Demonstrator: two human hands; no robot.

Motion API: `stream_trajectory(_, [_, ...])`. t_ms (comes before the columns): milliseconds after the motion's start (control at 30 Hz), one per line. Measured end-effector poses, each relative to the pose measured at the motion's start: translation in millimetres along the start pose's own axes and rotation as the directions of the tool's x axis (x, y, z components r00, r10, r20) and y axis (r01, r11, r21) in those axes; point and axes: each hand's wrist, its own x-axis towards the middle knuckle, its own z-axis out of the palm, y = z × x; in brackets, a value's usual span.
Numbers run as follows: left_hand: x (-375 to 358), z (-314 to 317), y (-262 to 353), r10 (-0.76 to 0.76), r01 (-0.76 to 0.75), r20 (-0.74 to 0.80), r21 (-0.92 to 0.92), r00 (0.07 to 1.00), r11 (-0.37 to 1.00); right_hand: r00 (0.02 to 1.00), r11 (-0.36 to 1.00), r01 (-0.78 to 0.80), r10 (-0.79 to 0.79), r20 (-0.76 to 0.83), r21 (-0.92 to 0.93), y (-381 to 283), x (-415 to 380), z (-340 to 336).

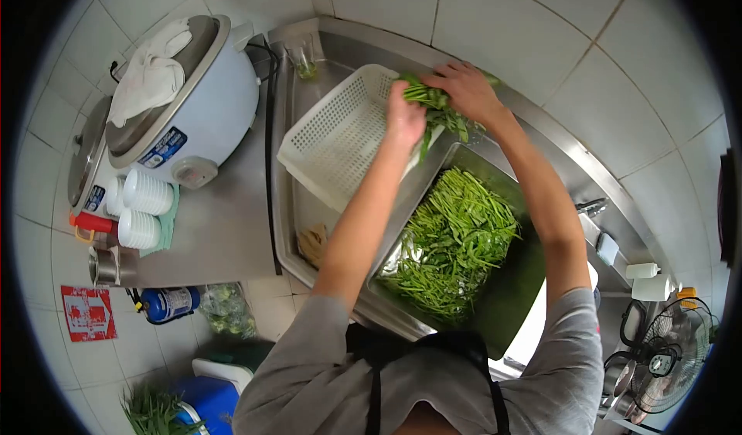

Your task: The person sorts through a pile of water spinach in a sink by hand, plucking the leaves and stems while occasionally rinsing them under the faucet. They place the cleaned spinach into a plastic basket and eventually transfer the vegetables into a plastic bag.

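Note:
A bunch of leafy green vegetables (444, 118) is held between both hands above the right rim of a white perforated basket (332, 126). My left hand (406, 114) is closed around its stems. My right hand (468, 91) lies over the top of the same bunch, with its fingers curled onto it. Some leaves hang down past the basket's edge. Below my hands, a sink basin (506, 311) holds a large heap of cut green stems and leaves (456, 242).
Beside the basket stands a glass (304, 56). A large rice cooker (209, 95) and stacked white cups (147, 193) occupy the left counter. A faucet (592, 206) and sponge (607, 248) are at right, near a fan (668, 358). The tiled wall borders the sink.

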Motion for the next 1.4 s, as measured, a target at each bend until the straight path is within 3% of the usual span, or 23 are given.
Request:
stream_trajectory(67, [20,-43,33,-0.023,0.037,-0.117,0.120,0.993,0.992,0.982,0.988,0.139,-0.129,0.139,-0.064,1,44,19])
stream_trajectory(133, [14,-62,54,0.163,-0.062,-0.340,0.288,0.926,0.956,0.931,0.958,0.277,-0.247,0.268,-0.080,-5,75,59])
stream_trajectory(233, [29,-97,66,0.102,0.158,-0.346,0.645,0.933,0.748,0.815,0.865,0.469,-0.347,0.464,-0.177,-18,97,117])
stream_trajectory(333, [58,-129,56,-0.066,0.205,-0.194,0.931,0.979,0.303,0.870,0.907,0.353,-0.229,0.436,-0.228,-25,97,135])
stream_trajectory(367, [66,-135,52,-0.045,0.136,-0.129,0.963,0.991,0.233,0.827,0.927,0.310,-0.152,0.541,-0.213,-23,99,126])
stream_trajectory(433, [75,-138,34,-0.050,0.003,0.002,0.995,0.999,0.097,0.845,0.948,0.239,-0.095,0.527,-0.212,-18,98,95])
stream_trajectory(500, [89,-147,19,-0.036,-0.167,0.165,0.982,0.986,-0.090,0.884,0.921,0.205,-0.028,0.466,-0.333,-6,86,67])
stream_trajectory(567, [101,-151,0,-0.091,-0.210,0.206,0.977,0.974,-0.036,0.951,0.929,0.063,0.056,0.306,-0.364,7,58,36])
stream_trajectory(667, [110,-156,0,-0.134,-0.164,0.137,0.962,0.981,-0.217,0.970,0.963,-0.223,0.235,0.060,-0.153,19,-15,7])
stream_trajectory(700, [94,-137,16,-0.135,-0.107,0.065,0.936,0.989,-0.335,0.955,0.953,-0.291,0.295,0.027,-0.087,24,-43,7])
stream_trajectory(733, [83,-121,37,-0.224,-0.151,0.063,0.903,0.972,-0.402,0.937,0.936,-0.350,0.350,-0.005,-0.016,26,-75,12])
stream_trajectory(800, [56,-100,72,-0.315,-0.231,0.055,0.798,0.948,-0.556,0.786,0.770,-0.618,0.605,0.127,0.157,16,-147,43])
stream_trajectory(833, [43,-91,83,-0.316,-0.265,0.067,0.722,0.946,-0.639,0.680,0.678,-0.723,0.664,0.312,0.133,3,-174,59])
stream_trajectory(867, [28,-83,89,-0.335,-0.261,0.063,0.767,0.940,-0.586,0.542,0.578,-0.811,0.686,0.485,0.089,-16,-200,82])
stream_trajectory(900, [14,-74,94,-0.351,-0.254,0.063,0.808,0.934,-0.531,0.533,0.557,-0.824,0.694,0.484,0.107,-38,-228,123])
stream_trajectory(967, [-14,-56,98,-0.378,-0.212,0.040,0.879,0.925,-0.427,0.330,0.410,-0.911,0.652,0.683,0.049,-84,-233,160])
stream_trajectory(1067, [-75,-16,78,-0.381,-0.234,0.108,0.924,0.918,-0.303,0.441,0.504,-0.864,0.762,0.474,-0.006,-127,-232,217])
stream_trajectory(1133, [-110,-2,60,-0.393,-0.099,-0.014,0.959,0.920,-0.266,0.408,0.481,-0.874,0.804,0.433,-0.071,-131,-238,248])
stream_trajectory(1167, [-124,5,52,-0.420,-0.106,0.003,0.969,0.907,-0.222,0.388,0.465,-0.879,0.824,0.413,-0.103,-132,-240,258])
stream_trajectory(1233, [-147,4,45,-0.463,-0.088,0.004,0.983,0.886,-0.160,0.434,0.415,-0.901,0.845,0.313,0.129,-125,-247,250])
stream_trajectory(1300, [-161,-10,37,-0.491,-0.063,0.001,0.992,0.871,-0.109,0.421,0.305,-0.870,0.869,0.260,0.388,-110,-265,244])
stream_trajectory(1333, [-167,-19,34,-0.529,-0.059,0.000,0.994,0.848,-0.094,0.355,0.168,-0.841,0.889,0.290,0.514,-103,-276,239])
stream_trajectory(1400, [-178,-41,25,-0.603,-0.051,0.006,0.997,0.798,-0.057,0.177,-0.120,-0.808,0.885,0.431,0.577,-80,-293,223])
